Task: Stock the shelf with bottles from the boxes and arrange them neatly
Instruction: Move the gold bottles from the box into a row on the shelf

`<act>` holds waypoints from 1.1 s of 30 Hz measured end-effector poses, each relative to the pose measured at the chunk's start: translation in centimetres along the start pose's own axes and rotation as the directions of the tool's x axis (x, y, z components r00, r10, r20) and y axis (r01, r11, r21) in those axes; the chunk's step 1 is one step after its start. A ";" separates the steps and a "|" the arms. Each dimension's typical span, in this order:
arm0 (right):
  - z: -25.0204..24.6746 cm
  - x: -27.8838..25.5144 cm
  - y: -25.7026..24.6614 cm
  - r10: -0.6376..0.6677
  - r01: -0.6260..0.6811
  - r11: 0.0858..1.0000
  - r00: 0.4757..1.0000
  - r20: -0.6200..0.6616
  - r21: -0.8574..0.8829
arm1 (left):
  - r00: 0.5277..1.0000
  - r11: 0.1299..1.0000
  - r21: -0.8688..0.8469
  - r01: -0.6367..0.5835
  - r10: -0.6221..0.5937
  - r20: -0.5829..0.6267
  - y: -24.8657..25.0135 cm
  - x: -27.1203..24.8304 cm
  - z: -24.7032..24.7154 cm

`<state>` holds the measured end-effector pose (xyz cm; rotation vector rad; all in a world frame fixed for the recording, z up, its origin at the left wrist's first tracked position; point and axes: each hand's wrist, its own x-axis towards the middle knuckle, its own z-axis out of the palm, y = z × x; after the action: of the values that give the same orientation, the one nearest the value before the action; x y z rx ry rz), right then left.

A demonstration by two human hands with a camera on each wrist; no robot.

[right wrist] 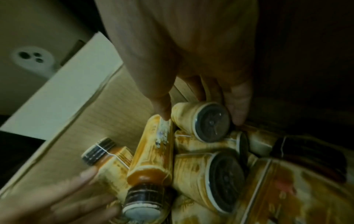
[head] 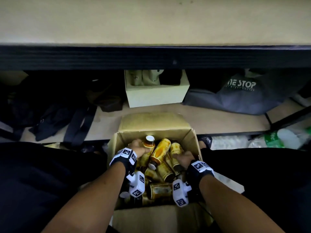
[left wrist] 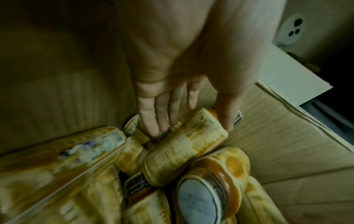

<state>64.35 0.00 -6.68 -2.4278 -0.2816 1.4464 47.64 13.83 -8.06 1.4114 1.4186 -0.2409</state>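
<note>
- Left hand (head: 138,147) is in the box (head: 189,137) at its far-left corner. Left wrist view: fingers (left wrist: 151,116) straight along one side of a bottle (left wrist: 188,145), thumb on the other side. Grip apart, flanking the bottle, not yet curled round it.
- That bottle is tilted, cap end up toward the far wall in the head view (head: 149,142). Its long axis runs roughly in line with the fingers, so the hand only needs to close and lift along that axis.
- Centre of the box: a bottle (head: 159,153) lies diagonally across the heap, cap toward the near edge, between the two hands. It leans against the left hand's bottle, so in my judgement it will shift when that one comes out.
- Right hand (head: 182,159) is by the right wall of the box. Right wrist view: thumb and fingers (right wrist: 238,104) bracket a bottle (right wrist: 201,121) lying on its side, base toward the camera. Blurred, so I can't tell whether that grip is clamped or only touching.
- That bottle's axis lies across the palm, which suits a wrap grip.
- All bottles seen are in the box. The shelf (head: 151,22) lies beyond and above the box's far edge, bare where visible.
- Both hands are about equally near their bottles.
</note>
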 end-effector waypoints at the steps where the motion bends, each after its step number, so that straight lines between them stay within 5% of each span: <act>1: 0.3 0.0 -0.3 0.017 -0.017 1.000 1.000 0.004 0.013 | 1.000 1.000 0.019 -0.018 0.018 0.008 0.3 0.5 0.3; 5: 0.5 1.1 -0.7 0.029 -0.029 0.999 0.999 0.018 0.030 | 0.999 0.996 0.078 -0.046 0.046 0.000 0.8 2.0 1.7; 14: 0.8 0.9 -0.4 0.081 -0.181 0.893 0.965 0.248 0.412 | 0.997 0.991 0.110 -0.073 0.074 -0.004 0.4 2.6 1.4; 20: 0.1 -2.2 -0.4 -0.051 -0.133 0.879 0.929 0.367 0.457 | 0.983 0.983 0.050 -0.176 0.178 -0.045 0.0 0.4 0.1; 27: 1.1 -4.9 -2.5 -0.382 0.329 0.913 0.896 0.225 0.242 | 0.931 0.904 -0.237 -0.357 0.364 -0.015 0.5 -4.8 -4.5; 33: 0.8 -9.7 -7.9 -0.710 0.688 0.704 0.690 0.142 0.178 | 0.858 0.759 -0.401 -0.513 0.466 -0.214 1.1 -12.1 -10.7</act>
<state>58.90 4.48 3.74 -1.7458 -1.0255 1.2714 39.77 14.97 6.05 1.3584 1.0362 0.4822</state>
